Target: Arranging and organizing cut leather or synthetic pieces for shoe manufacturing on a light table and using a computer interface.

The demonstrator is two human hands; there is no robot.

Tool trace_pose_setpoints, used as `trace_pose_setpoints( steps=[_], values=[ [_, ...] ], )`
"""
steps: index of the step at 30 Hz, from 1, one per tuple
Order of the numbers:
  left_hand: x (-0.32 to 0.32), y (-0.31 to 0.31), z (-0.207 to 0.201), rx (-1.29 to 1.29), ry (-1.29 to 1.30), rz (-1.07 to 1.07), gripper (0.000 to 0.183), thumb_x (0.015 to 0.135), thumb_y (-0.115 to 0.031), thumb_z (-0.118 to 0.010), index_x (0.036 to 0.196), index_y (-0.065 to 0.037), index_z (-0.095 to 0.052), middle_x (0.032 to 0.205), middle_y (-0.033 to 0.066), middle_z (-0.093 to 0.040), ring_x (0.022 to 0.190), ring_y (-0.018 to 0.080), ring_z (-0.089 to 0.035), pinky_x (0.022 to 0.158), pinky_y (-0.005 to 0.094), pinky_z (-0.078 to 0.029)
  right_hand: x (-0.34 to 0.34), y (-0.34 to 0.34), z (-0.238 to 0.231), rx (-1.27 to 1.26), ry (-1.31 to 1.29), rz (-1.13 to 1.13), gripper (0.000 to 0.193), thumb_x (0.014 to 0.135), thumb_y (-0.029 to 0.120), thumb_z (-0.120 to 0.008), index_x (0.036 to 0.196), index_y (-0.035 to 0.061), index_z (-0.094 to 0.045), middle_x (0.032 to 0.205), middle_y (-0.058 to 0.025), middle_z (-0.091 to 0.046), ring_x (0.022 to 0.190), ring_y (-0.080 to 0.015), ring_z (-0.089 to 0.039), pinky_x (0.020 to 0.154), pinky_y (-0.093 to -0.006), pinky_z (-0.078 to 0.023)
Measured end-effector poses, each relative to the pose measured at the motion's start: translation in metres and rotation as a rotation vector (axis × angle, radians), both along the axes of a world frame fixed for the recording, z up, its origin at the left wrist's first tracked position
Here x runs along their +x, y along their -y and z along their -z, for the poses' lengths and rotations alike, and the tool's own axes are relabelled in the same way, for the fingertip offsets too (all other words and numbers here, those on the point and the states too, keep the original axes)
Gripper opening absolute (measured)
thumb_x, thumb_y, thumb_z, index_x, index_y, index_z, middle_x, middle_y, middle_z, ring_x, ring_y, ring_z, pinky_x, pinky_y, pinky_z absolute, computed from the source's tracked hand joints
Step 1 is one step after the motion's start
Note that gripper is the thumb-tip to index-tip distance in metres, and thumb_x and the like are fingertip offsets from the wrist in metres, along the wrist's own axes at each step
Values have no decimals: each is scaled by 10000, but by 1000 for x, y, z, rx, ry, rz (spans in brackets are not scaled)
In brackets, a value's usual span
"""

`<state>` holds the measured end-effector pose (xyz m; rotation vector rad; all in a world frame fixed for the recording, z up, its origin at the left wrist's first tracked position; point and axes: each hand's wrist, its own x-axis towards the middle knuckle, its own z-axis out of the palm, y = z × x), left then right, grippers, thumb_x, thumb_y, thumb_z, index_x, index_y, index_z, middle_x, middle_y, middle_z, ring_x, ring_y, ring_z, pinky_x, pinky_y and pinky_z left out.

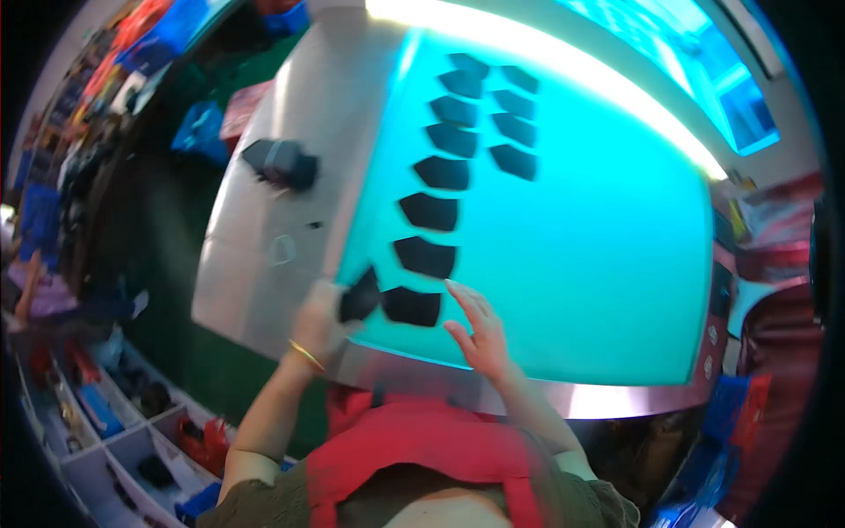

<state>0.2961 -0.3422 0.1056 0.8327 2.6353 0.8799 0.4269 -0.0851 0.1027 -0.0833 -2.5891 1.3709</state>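
Note:
Flat black pieces with one pointed end lie in two columns on the turquoise-lit surface [581,264]. Lowest in the longer column is a black piece [412,306], between my two hands. My left hand [319,321], smeared by motion, is at the surface's near left edge, closed on a tilted black pointed piece [359,297]. Just right of the column, my right hand [478,333] is open, its fingers spread and nothing in them. A bundle of similar dark pieces [280,165] sits on the metal ledge to the left.
A pale loop [282,250] and a small dark scrap [314,225] lie on the metal ledge [330,97]. A bright light strip [563,70] runs along the far edge. Divided bins [132,440] stand at lower left, and a blue bag [201,132] is beyond the ledge.

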Motion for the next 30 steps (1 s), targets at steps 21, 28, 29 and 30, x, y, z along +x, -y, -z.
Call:
trace_pose_setpoints(
  steps=[21, 28, 29, 30],
  values=[
    [-36, -496, 49, -342, -44, 360, 516, 749, -462, -748, 1102, -113, -608, 1056, 118, -667, 1001, 337, -632, 816, 458, -514, -97, -384, 96, 487, 17, 254, 323, 899, 403, -552, 795, 122, -674, 728, -124, -670, 698, -345, -664, 674, -484, -534],
    [-236, -652, 78, -213, -643, 310, 687, 765, -515, -733, 1213, -46, -507, 1137, 164, -603, 1008, 382, -587, 878, 468, -484, -301, -525, 88, 742, 11, 489, 390, 935, 466, -442, 908, 149, -667, 862, -161, -693, 818, -366, -678, 689, -491, -527],
    [-257, -661, 77, -288, -580, 333, 739, 769, -497, -741, 1287, -43, -475, 1180, 164, -580, 1043, 366, -576, 904, 457, -474, -322, -528, 86, 602, 85, 561, 389, 933, 457, -456, 939, 133, -672, 890, -161, -691, 847, -366, -673, 737, -487, -517],
    [-269, -672, 81, -378, -589, 344, 857, 751, -513, -752, 1377, -43, -402, 1275, 170, -536, 1160, 367, -530, 982, 445, -442, -336, -534, 91, 472, 167, 636, 391, 930, 447, -470, 971, 118, -678, 917, -161, -688, 876, -366, -668, 785, -484, -508]
  ],
)
